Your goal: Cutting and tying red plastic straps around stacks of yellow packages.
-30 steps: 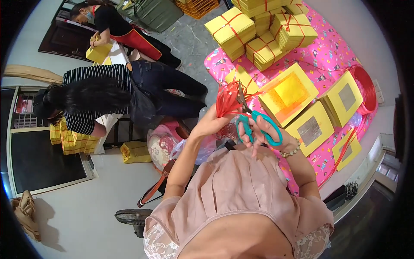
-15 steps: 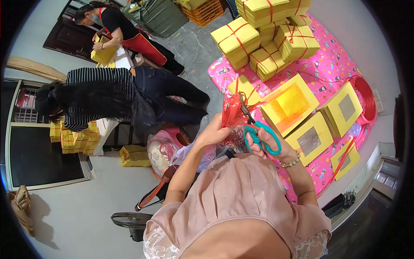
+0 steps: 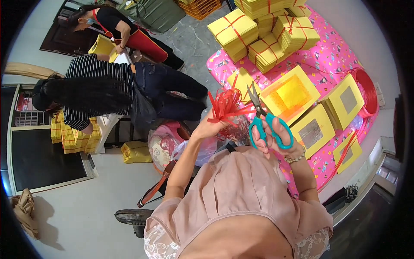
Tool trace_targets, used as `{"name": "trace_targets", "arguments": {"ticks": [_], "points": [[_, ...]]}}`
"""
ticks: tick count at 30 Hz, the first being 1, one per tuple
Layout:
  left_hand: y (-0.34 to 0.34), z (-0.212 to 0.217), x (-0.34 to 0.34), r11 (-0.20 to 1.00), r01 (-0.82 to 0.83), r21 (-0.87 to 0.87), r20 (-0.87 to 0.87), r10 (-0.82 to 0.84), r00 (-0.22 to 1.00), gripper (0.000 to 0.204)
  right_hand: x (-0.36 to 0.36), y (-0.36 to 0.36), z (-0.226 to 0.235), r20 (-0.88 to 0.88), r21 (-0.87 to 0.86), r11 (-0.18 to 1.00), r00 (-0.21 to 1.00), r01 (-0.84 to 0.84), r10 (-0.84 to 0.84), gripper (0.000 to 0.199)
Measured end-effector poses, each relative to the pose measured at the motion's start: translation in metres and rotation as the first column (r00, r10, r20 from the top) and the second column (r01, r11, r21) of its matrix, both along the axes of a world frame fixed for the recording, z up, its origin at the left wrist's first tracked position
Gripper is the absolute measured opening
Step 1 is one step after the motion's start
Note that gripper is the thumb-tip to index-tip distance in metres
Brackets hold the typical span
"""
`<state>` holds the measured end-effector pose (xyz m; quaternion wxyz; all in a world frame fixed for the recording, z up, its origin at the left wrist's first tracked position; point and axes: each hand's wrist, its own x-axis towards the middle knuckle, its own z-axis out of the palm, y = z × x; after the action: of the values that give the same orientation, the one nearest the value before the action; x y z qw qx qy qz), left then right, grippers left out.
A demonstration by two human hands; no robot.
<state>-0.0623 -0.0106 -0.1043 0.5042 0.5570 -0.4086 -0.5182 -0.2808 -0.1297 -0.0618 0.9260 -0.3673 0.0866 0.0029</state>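
Note:
My left hand (image 3: 208, 128) is closed around a bunch of red plastic strips (image 3: 226, 103), whose loose ends fan out above the fingers. To its right, my right hand (image 3: 282, 149) has its fingers through the teal handles of a pair of scissors (image 3: 259, 111). The blades point up and away from me, their tips slightly apart, close beside the strips. Beyond the blades lies a stack of yellow paper (image 3: 290, 96) with an orange and yellow square on top. Nearer my right wrist is another yellow stack (image 3: 311, 134) with a silver square.
Tied yellow paper bundles (image 3: 235, 32) stand at the far side of the pink patterned table (image 3: 332, 56). A red ribbon roll (image 3: 365, 93) sits at its right edge. Two people work at the left, one in a striped top (image 3: 99, 93). A black fan (image 3: 133, 218) stands lower left.
The scissors have come away from the strips, rightward, and now point more upright. My left hand has shifted slightly left, and the strips spread wider. The far person's hands have lowered.

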Motion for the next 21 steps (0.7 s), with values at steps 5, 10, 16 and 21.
{"name": "trace_targets", "arguments": {"ticks": [5, 10, 16, 21], "points": [[0.001, 0.0, -0.001, 0.984, 0.042, -0.173, 0.3, 0.012, 0.954, 0.053, -0.009, 0.008, 0.014, 0.038, -0.017, 0.998, 0.997, -0.059, 0.06, 0.068], [-0.001, 0.011, -0.008, 0.987, 0.062, -0.147, 0.364, -0.004, 0.932, 0.054, -0.008, 0.011, 0.017, -0.078, -0.083, 0.978, 0.98, -0.19, 0.184, 0.068], [0.006, -0.005, -0.007, 0.995, -0.102, -0.016, 0.244, 0.103, 0.964, 0.036, -0.007, 0.018, 0.007, -0.071, -0.077, 0.976, 0.978, -0.203, 0.198, 0.057], [-0.003, -0.001, -0.016, 0.949, -0.084, -0.304, 0.274, 0.172, 0.946, 0.03, 0.0, 0.016, 0.004, -0.133, -0.082, 0.968, 0.965, -0.236, 0.224, 0.06]]}}
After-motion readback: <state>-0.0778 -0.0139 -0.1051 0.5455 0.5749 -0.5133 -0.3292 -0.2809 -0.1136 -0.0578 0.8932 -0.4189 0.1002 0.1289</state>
